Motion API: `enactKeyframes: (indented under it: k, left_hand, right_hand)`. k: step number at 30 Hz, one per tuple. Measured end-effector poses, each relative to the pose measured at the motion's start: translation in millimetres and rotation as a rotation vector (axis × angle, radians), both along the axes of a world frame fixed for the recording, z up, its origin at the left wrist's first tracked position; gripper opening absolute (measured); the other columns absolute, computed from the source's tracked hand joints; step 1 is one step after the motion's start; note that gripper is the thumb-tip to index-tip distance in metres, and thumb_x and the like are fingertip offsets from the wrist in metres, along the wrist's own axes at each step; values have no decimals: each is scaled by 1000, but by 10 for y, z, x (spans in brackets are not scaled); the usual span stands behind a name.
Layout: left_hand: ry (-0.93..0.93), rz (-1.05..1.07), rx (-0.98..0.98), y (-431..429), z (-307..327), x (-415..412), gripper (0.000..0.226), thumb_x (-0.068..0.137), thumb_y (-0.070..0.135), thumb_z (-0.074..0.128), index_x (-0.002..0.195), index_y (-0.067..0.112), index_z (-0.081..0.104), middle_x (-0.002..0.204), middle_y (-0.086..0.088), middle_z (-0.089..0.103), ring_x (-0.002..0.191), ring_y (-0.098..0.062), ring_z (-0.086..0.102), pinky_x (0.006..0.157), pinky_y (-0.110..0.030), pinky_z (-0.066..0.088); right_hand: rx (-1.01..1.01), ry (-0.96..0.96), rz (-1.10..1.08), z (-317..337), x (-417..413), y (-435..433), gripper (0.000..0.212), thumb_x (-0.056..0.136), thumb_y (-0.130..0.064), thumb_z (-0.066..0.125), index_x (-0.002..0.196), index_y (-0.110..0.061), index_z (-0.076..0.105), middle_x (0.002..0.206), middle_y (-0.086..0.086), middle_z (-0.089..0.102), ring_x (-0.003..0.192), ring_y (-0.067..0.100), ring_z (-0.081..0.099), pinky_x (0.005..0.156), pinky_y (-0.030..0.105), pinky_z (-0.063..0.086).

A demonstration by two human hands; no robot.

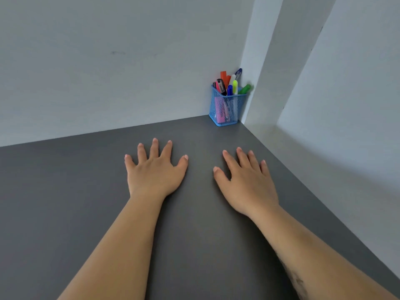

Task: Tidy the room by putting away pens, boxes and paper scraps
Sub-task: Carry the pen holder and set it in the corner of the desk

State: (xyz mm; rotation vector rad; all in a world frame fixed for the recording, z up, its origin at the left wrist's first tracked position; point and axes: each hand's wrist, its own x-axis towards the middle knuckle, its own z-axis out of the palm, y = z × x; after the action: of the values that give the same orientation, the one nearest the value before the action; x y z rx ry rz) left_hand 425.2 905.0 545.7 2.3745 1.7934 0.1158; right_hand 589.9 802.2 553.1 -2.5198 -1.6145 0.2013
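My left hand [154,169] and right hand [245,180] lie flat on the dark grey desk [65,202], palms down, fingers straight and spread, holding nothing; I take this as a resting pose, since nothing loose shows within reach. The pens [230,83] stand bunched in a blue mesh holder [226,110] at the far right corner, just where the desk meets the white walls [108,61]. They lean at mixed angles, a green one tipping right toward the wall. Tucked into the corner, the holder keeps them clear of the working surface. I see no boxes or paper scraps in view. Nothing lies between my hands and the holder.
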Motion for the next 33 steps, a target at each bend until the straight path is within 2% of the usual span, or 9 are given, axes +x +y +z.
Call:
enactKeyframes:
  k: [5,11,13,15,16,19,21,27,33]
  left_hand:
    - [6,-8,-2,-5,-10,-9,72,92,70,12,156,38,9,167,3,2,153,-30,-2,119,-58,1]
    - [-19,-8,-17,61,57,-10,73,92,69,18,156,36,14,167,1,4,152,-33,1,118,-60,1]
    - [7,-11,-9,18,29,-13,72,92,69,20,156,36,16,167,1,6,152,-33,2,118,-60,2]
    - [18,-10,14,2,-3,-19,72,92,68,21,155,35,21,166,0,10,152,-34,6,117,-61,4]
    - [16,-11,20,-6,21,-1,71,92,67,22,154,34,25,166,-1,14,151,-35,9,116,-62,6]
    - [62,-33,68,-191,76,-113,67,93,62,22,153,31,30,164,-3,20,150,-36,16,115,-67,10]
    - [53,-111,0,-253,96,-116,66,96,61,18,156,33,20,166,0,11,152,-32,9,115,-66,6]
    - [62,-171,-12,-1059,74,-927,64,97,63,13,156,39,12,167,7,4,153,-26,5,119,-59,3]
    - [86,-167,-3,-2085,29,-1797,69,92,72,11,155,43,9,166,9,3,153,-23,3,121,-55,2]
  right_hand:
    - [-47,0,6,55,-466,-747,69,93,-68,9,154,-40,-4,165,-6,-9,151,19,-15,122,45,-7]
    - [11,-16,10,50,-1039,-1307,72,91,-69,11,154,-37,-4,165,-4,-8,151,25,-12,122,49,-5]
    - [17,-28,35,-16,-1272,-1614,72,90,-68,13,155,-37,5,166,-2,0,152,28,-5,122,53,2]
    - [97,-20,26,-17,-1484,-1895,71,88,-68,21,152,-37,25,163,1,20,151,33,13,119,57,16]
    - [100,-29,24,-26,-1518,-1971,72,87,-68,21,152,-39,25,163,0,20,151,32,14,119,57,16]
    - [8,11,46,17,-1516,-2034,73,87,-71,12,154,-42,2,165,-5,-2,152,27,-6,121,52,-1]
    - [22,-7,19,25,-1426,-1893,71,89,-70,12,153,-42,2,165,-5,-3,152,27,-7,121,52,-2]
    - [-6,25,27,20,-1465,-1961,66,92,-67,15,153,-42,13,165,-3,5,152,29,0,121,53,-1]
    - [95,19,-10,38,-1478,-2039,60,94,-56,21,145,-33,41,160,3,28,148,30,22,119,55,12]
